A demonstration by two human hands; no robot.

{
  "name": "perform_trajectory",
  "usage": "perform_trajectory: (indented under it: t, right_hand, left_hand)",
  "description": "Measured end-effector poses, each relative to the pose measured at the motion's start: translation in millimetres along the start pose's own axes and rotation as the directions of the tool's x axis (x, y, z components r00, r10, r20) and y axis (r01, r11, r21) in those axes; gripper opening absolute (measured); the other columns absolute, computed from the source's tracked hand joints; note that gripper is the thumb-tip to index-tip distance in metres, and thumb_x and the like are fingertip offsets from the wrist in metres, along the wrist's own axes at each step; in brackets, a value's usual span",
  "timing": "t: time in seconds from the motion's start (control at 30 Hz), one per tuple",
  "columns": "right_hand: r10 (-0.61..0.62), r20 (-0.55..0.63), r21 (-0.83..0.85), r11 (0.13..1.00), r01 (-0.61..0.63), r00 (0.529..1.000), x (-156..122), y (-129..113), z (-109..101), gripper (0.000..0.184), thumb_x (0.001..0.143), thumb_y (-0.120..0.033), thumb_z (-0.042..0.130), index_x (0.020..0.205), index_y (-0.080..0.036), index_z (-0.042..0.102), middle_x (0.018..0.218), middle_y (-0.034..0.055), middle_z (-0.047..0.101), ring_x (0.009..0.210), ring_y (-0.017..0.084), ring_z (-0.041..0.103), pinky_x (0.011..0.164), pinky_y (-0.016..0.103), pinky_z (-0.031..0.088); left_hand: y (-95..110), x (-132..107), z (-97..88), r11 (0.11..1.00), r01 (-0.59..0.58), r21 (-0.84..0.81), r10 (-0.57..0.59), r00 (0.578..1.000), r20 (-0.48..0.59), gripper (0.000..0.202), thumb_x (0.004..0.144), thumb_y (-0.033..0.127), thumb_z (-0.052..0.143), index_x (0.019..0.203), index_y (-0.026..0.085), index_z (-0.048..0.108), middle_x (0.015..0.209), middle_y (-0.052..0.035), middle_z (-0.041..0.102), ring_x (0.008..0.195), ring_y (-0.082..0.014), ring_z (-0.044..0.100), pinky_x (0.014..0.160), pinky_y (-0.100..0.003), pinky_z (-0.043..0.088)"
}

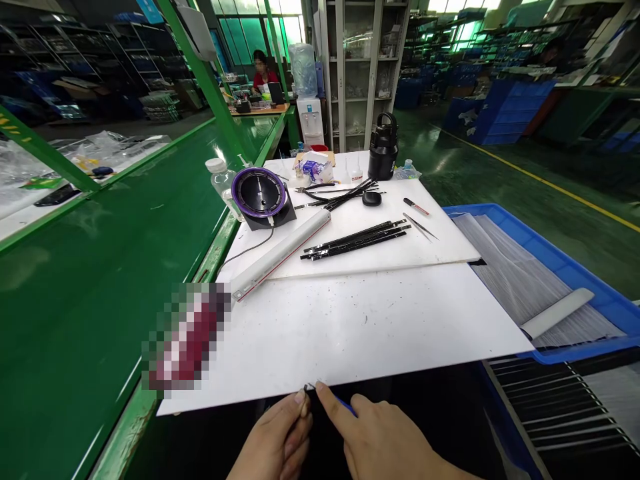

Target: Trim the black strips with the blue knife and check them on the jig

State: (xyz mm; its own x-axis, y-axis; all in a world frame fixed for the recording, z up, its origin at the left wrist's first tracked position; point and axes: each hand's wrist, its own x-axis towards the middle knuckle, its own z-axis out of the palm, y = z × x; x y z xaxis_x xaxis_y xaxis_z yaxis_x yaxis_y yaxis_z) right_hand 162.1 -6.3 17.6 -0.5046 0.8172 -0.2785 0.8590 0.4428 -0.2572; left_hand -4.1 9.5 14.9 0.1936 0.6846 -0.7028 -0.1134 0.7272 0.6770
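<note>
My left hand (273, 440) pinches a small dark piece (305, 393) between thumb and finger, just below the front edge of a white plastic board (340, 333). My right hand (375, 437) is close beside it, with its index finger stretched toward the piece. A thin blue item (346, 405) shows under that finger and seems held in the hand, though its end is hidden. Farther up the board lie a bundle of black rods (355, 240), a long white bar (280, 253) and fine tweezers (420, 227).
A round purple-rimmed device (260, 193) and a black flask (384, 147) stand at the board's far end. A blue tray (565, 267) of fine white strands sits to the right. A green workbench (100, 300) runs along the left, holding a pixelated red object (187, 337).
</note>
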Motion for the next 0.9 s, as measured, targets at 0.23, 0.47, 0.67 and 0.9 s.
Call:
perform_trajectory:
  t: [0.23,0.47,0.67,0.9]
  right_hand:
    - [-0.012,-0.024,0.029,0.999,0.013,1.0,1.7,-2.7,0.1,0.075,0.079,-0.013,0.049,0.15,-0.019,0.026,0.076,0.0076,0.066,0.047,0.022,0.061,0.034,0.025,0.023]
    - [-0.017,0.01,-0.08,0.997,0.018,1.0,5.4,-8.0,4.1,0.082,0.074,-0.014,0.055,0.15,-0.017,0.024,0.075,0.0076,0.064,0.041,0.019,0.057,0.033,0.024,0.022]
    - [-0.011,-0.002,0.016,1.0,0.011,1.0,-1.2,4.6,0.6,0.08,0.078,-0.012,0.047,0.152,-0.021,0.018,0.082,0.0076,0.066,0.051,0.022,0.062,0.039,0.027,0.027]
    - [0.023,-0.058,0.143,0.99,-0.015,0.998,-6.5,14.4,2.0,0.079,0.081,-0.015,0.043,0.153,-0.025,0.011,0.088,0.0066,0.065,0.058,0.023,0.062,0.046,0.029,0.029]
  left_hand:
    - [-2.9,-0.3,5.5,1.0,0.01,-0.013,-0.011,0.998,-0.056,0.051,0.074,0.066,0.06,0.063,0.02,0.043,0.047,0.009,0.03,0.037,-0.0033,0.012,0.035,-0.017,0.005]
    - [-2.3,1.8,-5.1,0.999,0.024,-0.041,-0.024,1.0,0.01,0.046,0.076,0.059,0.064,0.065,0.02,0.043,0.048,0.0092,0.03,0.038,-0.003,0.012,0.034,-0.016,0.006]
    - [7.8,5.4,-28.5,0.96,0.212,-0.181,-0.176,0.964,0.197,0.037,0.07,0.049,0.074,0.071,0.019,0.052,0.047,0.0101,0.03,0.036,-0.0016,0.008,0.031,-0.014,0.005]
    - [7.8,-1.0,-19.8,0.974,0.186,-0.131,-0.154,0.962,0.225,0.04,0.069,0.055,0.073,0.077,0.017,0.061,0.048,0.0074,0.04,0.034,0.0002,0.013,0.032,-0.015,0.006]
